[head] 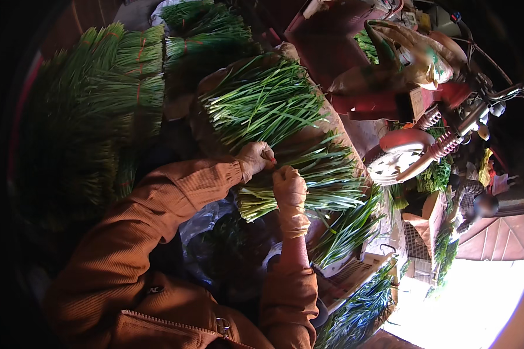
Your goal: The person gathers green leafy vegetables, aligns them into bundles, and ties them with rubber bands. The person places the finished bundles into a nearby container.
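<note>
Both my hands wear thin, pale gloves. My left hand (255, 160) is above the near edge of a loose heap of garlic chives (266, 102), its fingers pinched on a small red tie (273, 161). Just to its right, my right hand (290, 189) is closed across a gathered bundle of garlic chives (327, 185). The pale stem ends (255, 203) stick out left of this hand, and the green leaves fan out to the right. My right fingers hide the middle of the bundle, so any tie around it is out of sight.
Stacked chive bundles with red ties (113, 78) fill the left side; more bundles (205, 39) lie behind. Clear plastic (205, 218) hangs below my hands. At right are a plastic crate (349, 275), loose chives (358, 305), a motor tricycle's front wheel (397, 157) and another person (471, 200).
</note>
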The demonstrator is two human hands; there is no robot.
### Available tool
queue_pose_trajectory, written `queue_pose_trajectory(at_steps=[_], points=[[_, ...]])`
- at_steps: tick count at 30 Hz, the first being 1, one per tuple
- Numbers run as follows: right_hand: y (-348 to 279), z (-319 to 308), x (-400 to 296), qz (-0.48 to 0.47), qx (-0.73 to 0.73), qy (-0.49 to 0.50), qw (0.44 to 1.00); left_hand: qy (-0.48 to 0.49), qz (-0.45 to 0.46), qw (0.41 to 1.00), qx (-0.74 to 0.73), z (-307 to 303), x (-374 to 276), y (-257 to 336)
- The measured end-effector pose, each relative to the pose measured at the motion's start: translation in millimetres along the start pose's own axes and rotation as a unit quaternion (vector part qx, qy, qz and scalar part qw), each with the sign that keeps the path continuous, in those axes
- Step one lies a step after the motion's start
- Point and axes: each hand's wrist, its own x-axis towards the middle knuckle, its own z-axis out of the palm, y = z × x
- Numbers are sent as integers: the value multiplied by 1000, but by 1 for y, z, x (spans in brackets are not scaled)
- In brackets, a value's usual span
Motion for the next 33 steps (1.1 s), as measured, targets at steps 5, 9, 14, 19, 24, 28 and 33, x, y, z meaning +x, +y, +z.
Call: queue_pose_trajectory(at_steps=[5,9,14,19,24,28,33], points=[[-1,0,-2,-1,-4,13,1000,10,-21,998,-63,5,-10,11],[-6,-1,-4,-4,-4,38,999,25,-5,997,-72,4,-11,6],[0,3,-6,-28,-16,59,998,37,-10,996,-79,8,-16,10],[-4,5,-7,-32,-35,74,996,32,-6,997,-68,8,-17,8],[-6,6,-8,-29,-34,82,996,55,35,997,-35,9,-17,3],[-7,7,-8,-35,-38,94,994,39,52,998,-19,10,-19,1],[-10,5,-8,-50,-37,111,992,14,28,999,34,11,-30,22]])
